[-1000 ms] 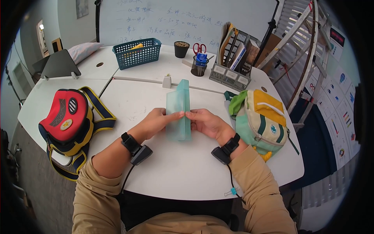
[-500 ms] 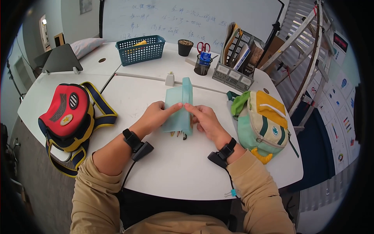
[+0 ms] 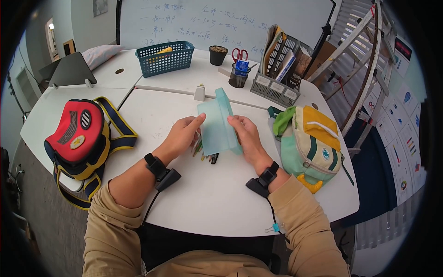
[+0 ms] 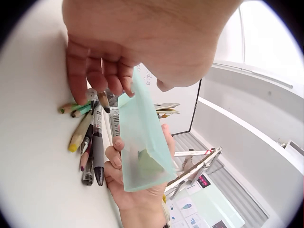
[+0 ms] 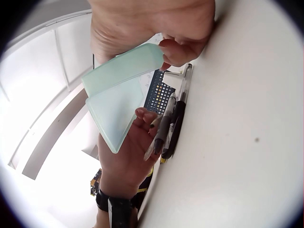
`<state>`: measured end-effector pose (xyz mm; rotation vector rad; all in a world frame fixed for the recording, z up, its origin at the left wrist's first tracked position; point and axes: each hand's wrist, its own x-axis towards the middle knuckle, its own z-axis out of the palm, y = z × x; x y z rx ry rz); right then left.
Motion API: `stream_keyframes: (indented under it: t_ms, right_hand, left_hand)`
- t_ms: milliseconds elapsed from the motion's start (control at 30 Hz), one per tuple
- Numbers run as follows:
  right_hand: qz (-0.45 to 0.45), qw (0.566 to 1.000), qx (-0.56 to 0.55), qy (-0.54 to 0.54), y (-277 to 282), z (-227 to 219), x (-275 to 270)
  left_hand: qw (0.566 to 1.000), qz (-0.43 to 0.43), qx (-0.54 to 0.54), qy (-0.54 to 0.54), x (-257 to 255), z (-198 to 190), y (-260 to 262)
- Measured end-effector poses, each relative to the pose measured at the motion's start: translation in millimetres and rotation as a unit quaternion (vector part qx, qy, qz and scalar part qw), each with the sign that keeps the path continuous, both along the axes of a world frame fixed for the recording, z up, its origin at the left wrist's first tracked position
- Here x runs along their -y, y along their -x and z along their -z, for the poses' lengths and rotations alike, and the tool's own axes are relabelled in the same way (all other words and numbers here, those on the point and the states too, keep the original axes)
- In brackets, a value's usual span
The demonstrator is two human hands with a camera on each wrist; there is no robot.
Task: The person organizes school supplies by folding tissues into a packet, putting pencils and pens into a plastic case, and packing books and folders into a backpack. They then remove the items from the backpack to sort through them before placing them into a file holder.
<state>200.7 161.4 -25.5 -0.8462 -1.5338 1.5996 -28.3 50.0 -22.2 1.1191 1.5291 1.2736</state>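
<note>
A translucent teal plastic pencil case point(image 3: 217, 131) is tilted over the table between both hands. My right hand point(image 3: 248, 141) grips its right side, thumb on top and fingers curled beneath. The left hand point(image 3: 177, 139) pinches near the left edge, with its thumb tip on the rim and fingers bent below. Several pens and pencils point(image 4: 97, 142) lie in a loose bunch on the table under the case, close by the left fingertips. The head view shows only their ends, the rest being covered by the case and left hand.
A red backpack point(image 3: 76, 134) sits at the left and a green-and-beige backpack point(image 3: 314, 145) at the right. Along the back stand a perforated basket point(image 3: 166, 62), a potted plant point(image 3: 218, 55), a pen holder point(image 3: 238, 79) and a file rack point(image 3: 276, 90).
The pencil case has turned and tilted between the hands, whose thumbs have moved apart. Pens and pencils, hidden at first, now show below it on the table.
</note>
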Motion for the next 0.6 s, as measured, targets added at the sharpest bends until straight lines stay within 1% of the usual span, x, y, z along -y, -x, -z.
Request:
stream_keyframes:
  t_ms: [67,133,167,267,367,467,567,600]
  right_hand:
    - [-0.008,0.999,-0.047,0.008,1,-1,2]
    - [-0.032,0.995,-0.097,0.006,0,11,-9]
    - [-0.044,0.992,-0.122,0.005,-1,17,-14]
    - [-0.049,0.976,-0.185,0.101,1,-2,-3]
    - [-0.105,0.960,-0.199,0.166,-16,14,-25]
    - [-0.113,0.954,-0.205,0.190,-17,17,-29]
    - [-0.063,0.964,-0.200,0.165,-5,7,-16]
    - [-0.064,0.965,-0.202,0.154,-4,4,-12]
  left_hand:
    - [0.999,0.018,0.003,-0.028,0,0,1]
    - [0.997,0.030,0.011,-0.067,-2,2,2]
    - [0.997,0.023,0.013,-0.066,-3,4,2]
    - [0.998,0.000,0.020,-0.053,-2,6,4]
    - [0.999,-0.014,0.024,-0.036,-2,5,4]
    - [0.999,-0.019,0.017,-0.037,-1,5,4]
    - [0.999,-0.023,-0.017,-0.045,0,5,2]
    - [0.998,-0.024,-0.032,-0.051,0,6,2]
